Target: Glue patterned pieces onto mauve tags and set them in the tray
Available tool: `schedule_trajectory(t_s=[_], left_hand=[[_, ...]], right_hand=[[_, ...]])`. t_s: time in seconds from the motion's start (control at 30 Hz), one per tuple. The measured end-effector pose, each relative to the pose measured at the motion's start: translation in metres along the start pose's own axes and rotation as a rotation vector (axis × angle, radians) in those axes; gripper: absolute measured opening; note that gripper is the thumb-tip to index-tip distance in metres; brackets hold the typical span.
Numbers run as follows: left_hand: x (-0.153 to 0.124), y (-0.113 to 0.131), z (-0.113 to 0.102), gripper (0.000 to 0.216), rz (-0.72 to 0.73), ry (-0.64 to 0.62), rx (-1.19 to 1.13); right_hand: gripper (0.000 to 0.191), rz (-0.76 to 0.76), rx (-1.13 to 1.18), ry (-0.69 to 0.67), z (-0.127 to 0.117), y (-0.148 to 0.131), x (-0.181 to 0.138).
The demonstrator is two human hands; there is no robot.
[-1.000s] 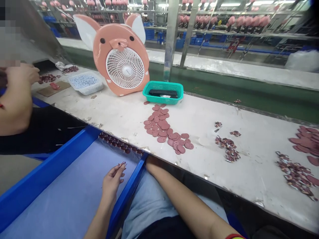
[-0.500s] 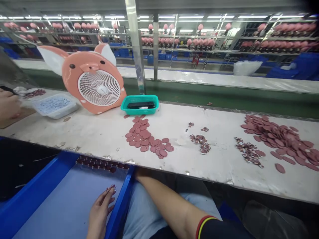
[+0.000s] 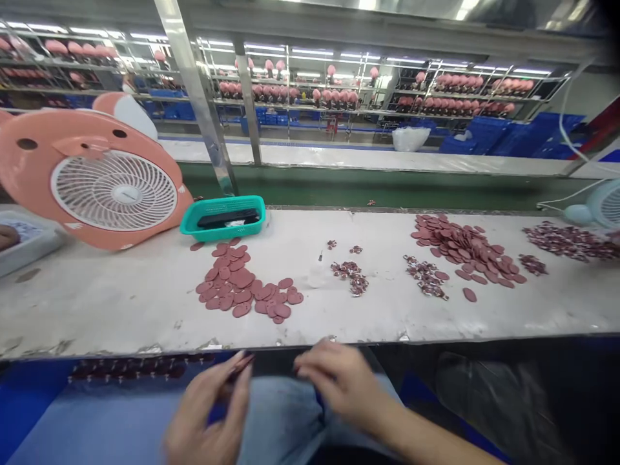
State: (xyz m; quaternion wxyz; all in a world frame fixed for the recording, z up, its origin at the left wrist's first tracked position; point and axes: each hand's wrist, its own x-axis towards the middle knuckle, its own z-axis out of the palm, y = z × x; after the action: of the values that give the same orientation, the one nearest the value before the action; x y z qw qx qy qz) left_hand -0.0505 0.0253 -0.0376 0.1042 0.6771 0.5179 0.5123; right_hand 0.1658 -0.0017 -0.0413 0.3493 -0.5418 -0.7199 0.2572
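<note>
My left hand (image 3: 213, 413) is raised over my lap below the table edge, blurred by motion, with a small dark piece (image 3: 241, 366) at its fingertips. My right hand (image 3: 336, 381) is just right of it, fingers curled, palm down; nothing shows in it. Above them on the white table (image 3: 121, 303) lies a pile of dark pink oval pieces (image 3: 242, 284). A row of small dark parts (image 3: 135, 369) lines the far edge of the blue tray (image 3: 29, 394) by my left hand.
A pink animal-faced fan (image 3: 99, 181) and a teal basket (image 3: 223, 217) stand at the back left. More pink ovals (image 3: 460, 248) and small patterned pieces (image 3: 351, 274) lie to the right. Another person's hand (image 3: 7, 236) shows at the left edge. A green conveyor (image 3: 387, 187) runs behind.
The view has swung right and up. My left hand lifted off the blue tray toward the middle, and my right hand came out from under the table to meet it.
</note>
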Motion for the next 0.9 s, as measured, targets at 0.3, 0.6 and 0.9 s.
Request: schedule_trajectory(t_s=[0.3, 0.6, 0.9], left_hand=[[0.048, 0.067, 0.091, 0.028, 0.017, -0.357, -0.095], [0.026, 0.081, 0.073, 0.039, -0.897, -0.467, -1.092], [0.026, 0.070, 0.067, 0.035, -0.965, -0.357, -1.180]], right_hand=[[0.035, -0.168, -0.262, 0.566, -0.063, 0.035, 0.012], [0.058, -0.397, -0.143, 0.515, -0.045, 0.000, 0.007], [0.026, -0.217, 0.059, 0.331, -0.069, 0.004, 0.040]])
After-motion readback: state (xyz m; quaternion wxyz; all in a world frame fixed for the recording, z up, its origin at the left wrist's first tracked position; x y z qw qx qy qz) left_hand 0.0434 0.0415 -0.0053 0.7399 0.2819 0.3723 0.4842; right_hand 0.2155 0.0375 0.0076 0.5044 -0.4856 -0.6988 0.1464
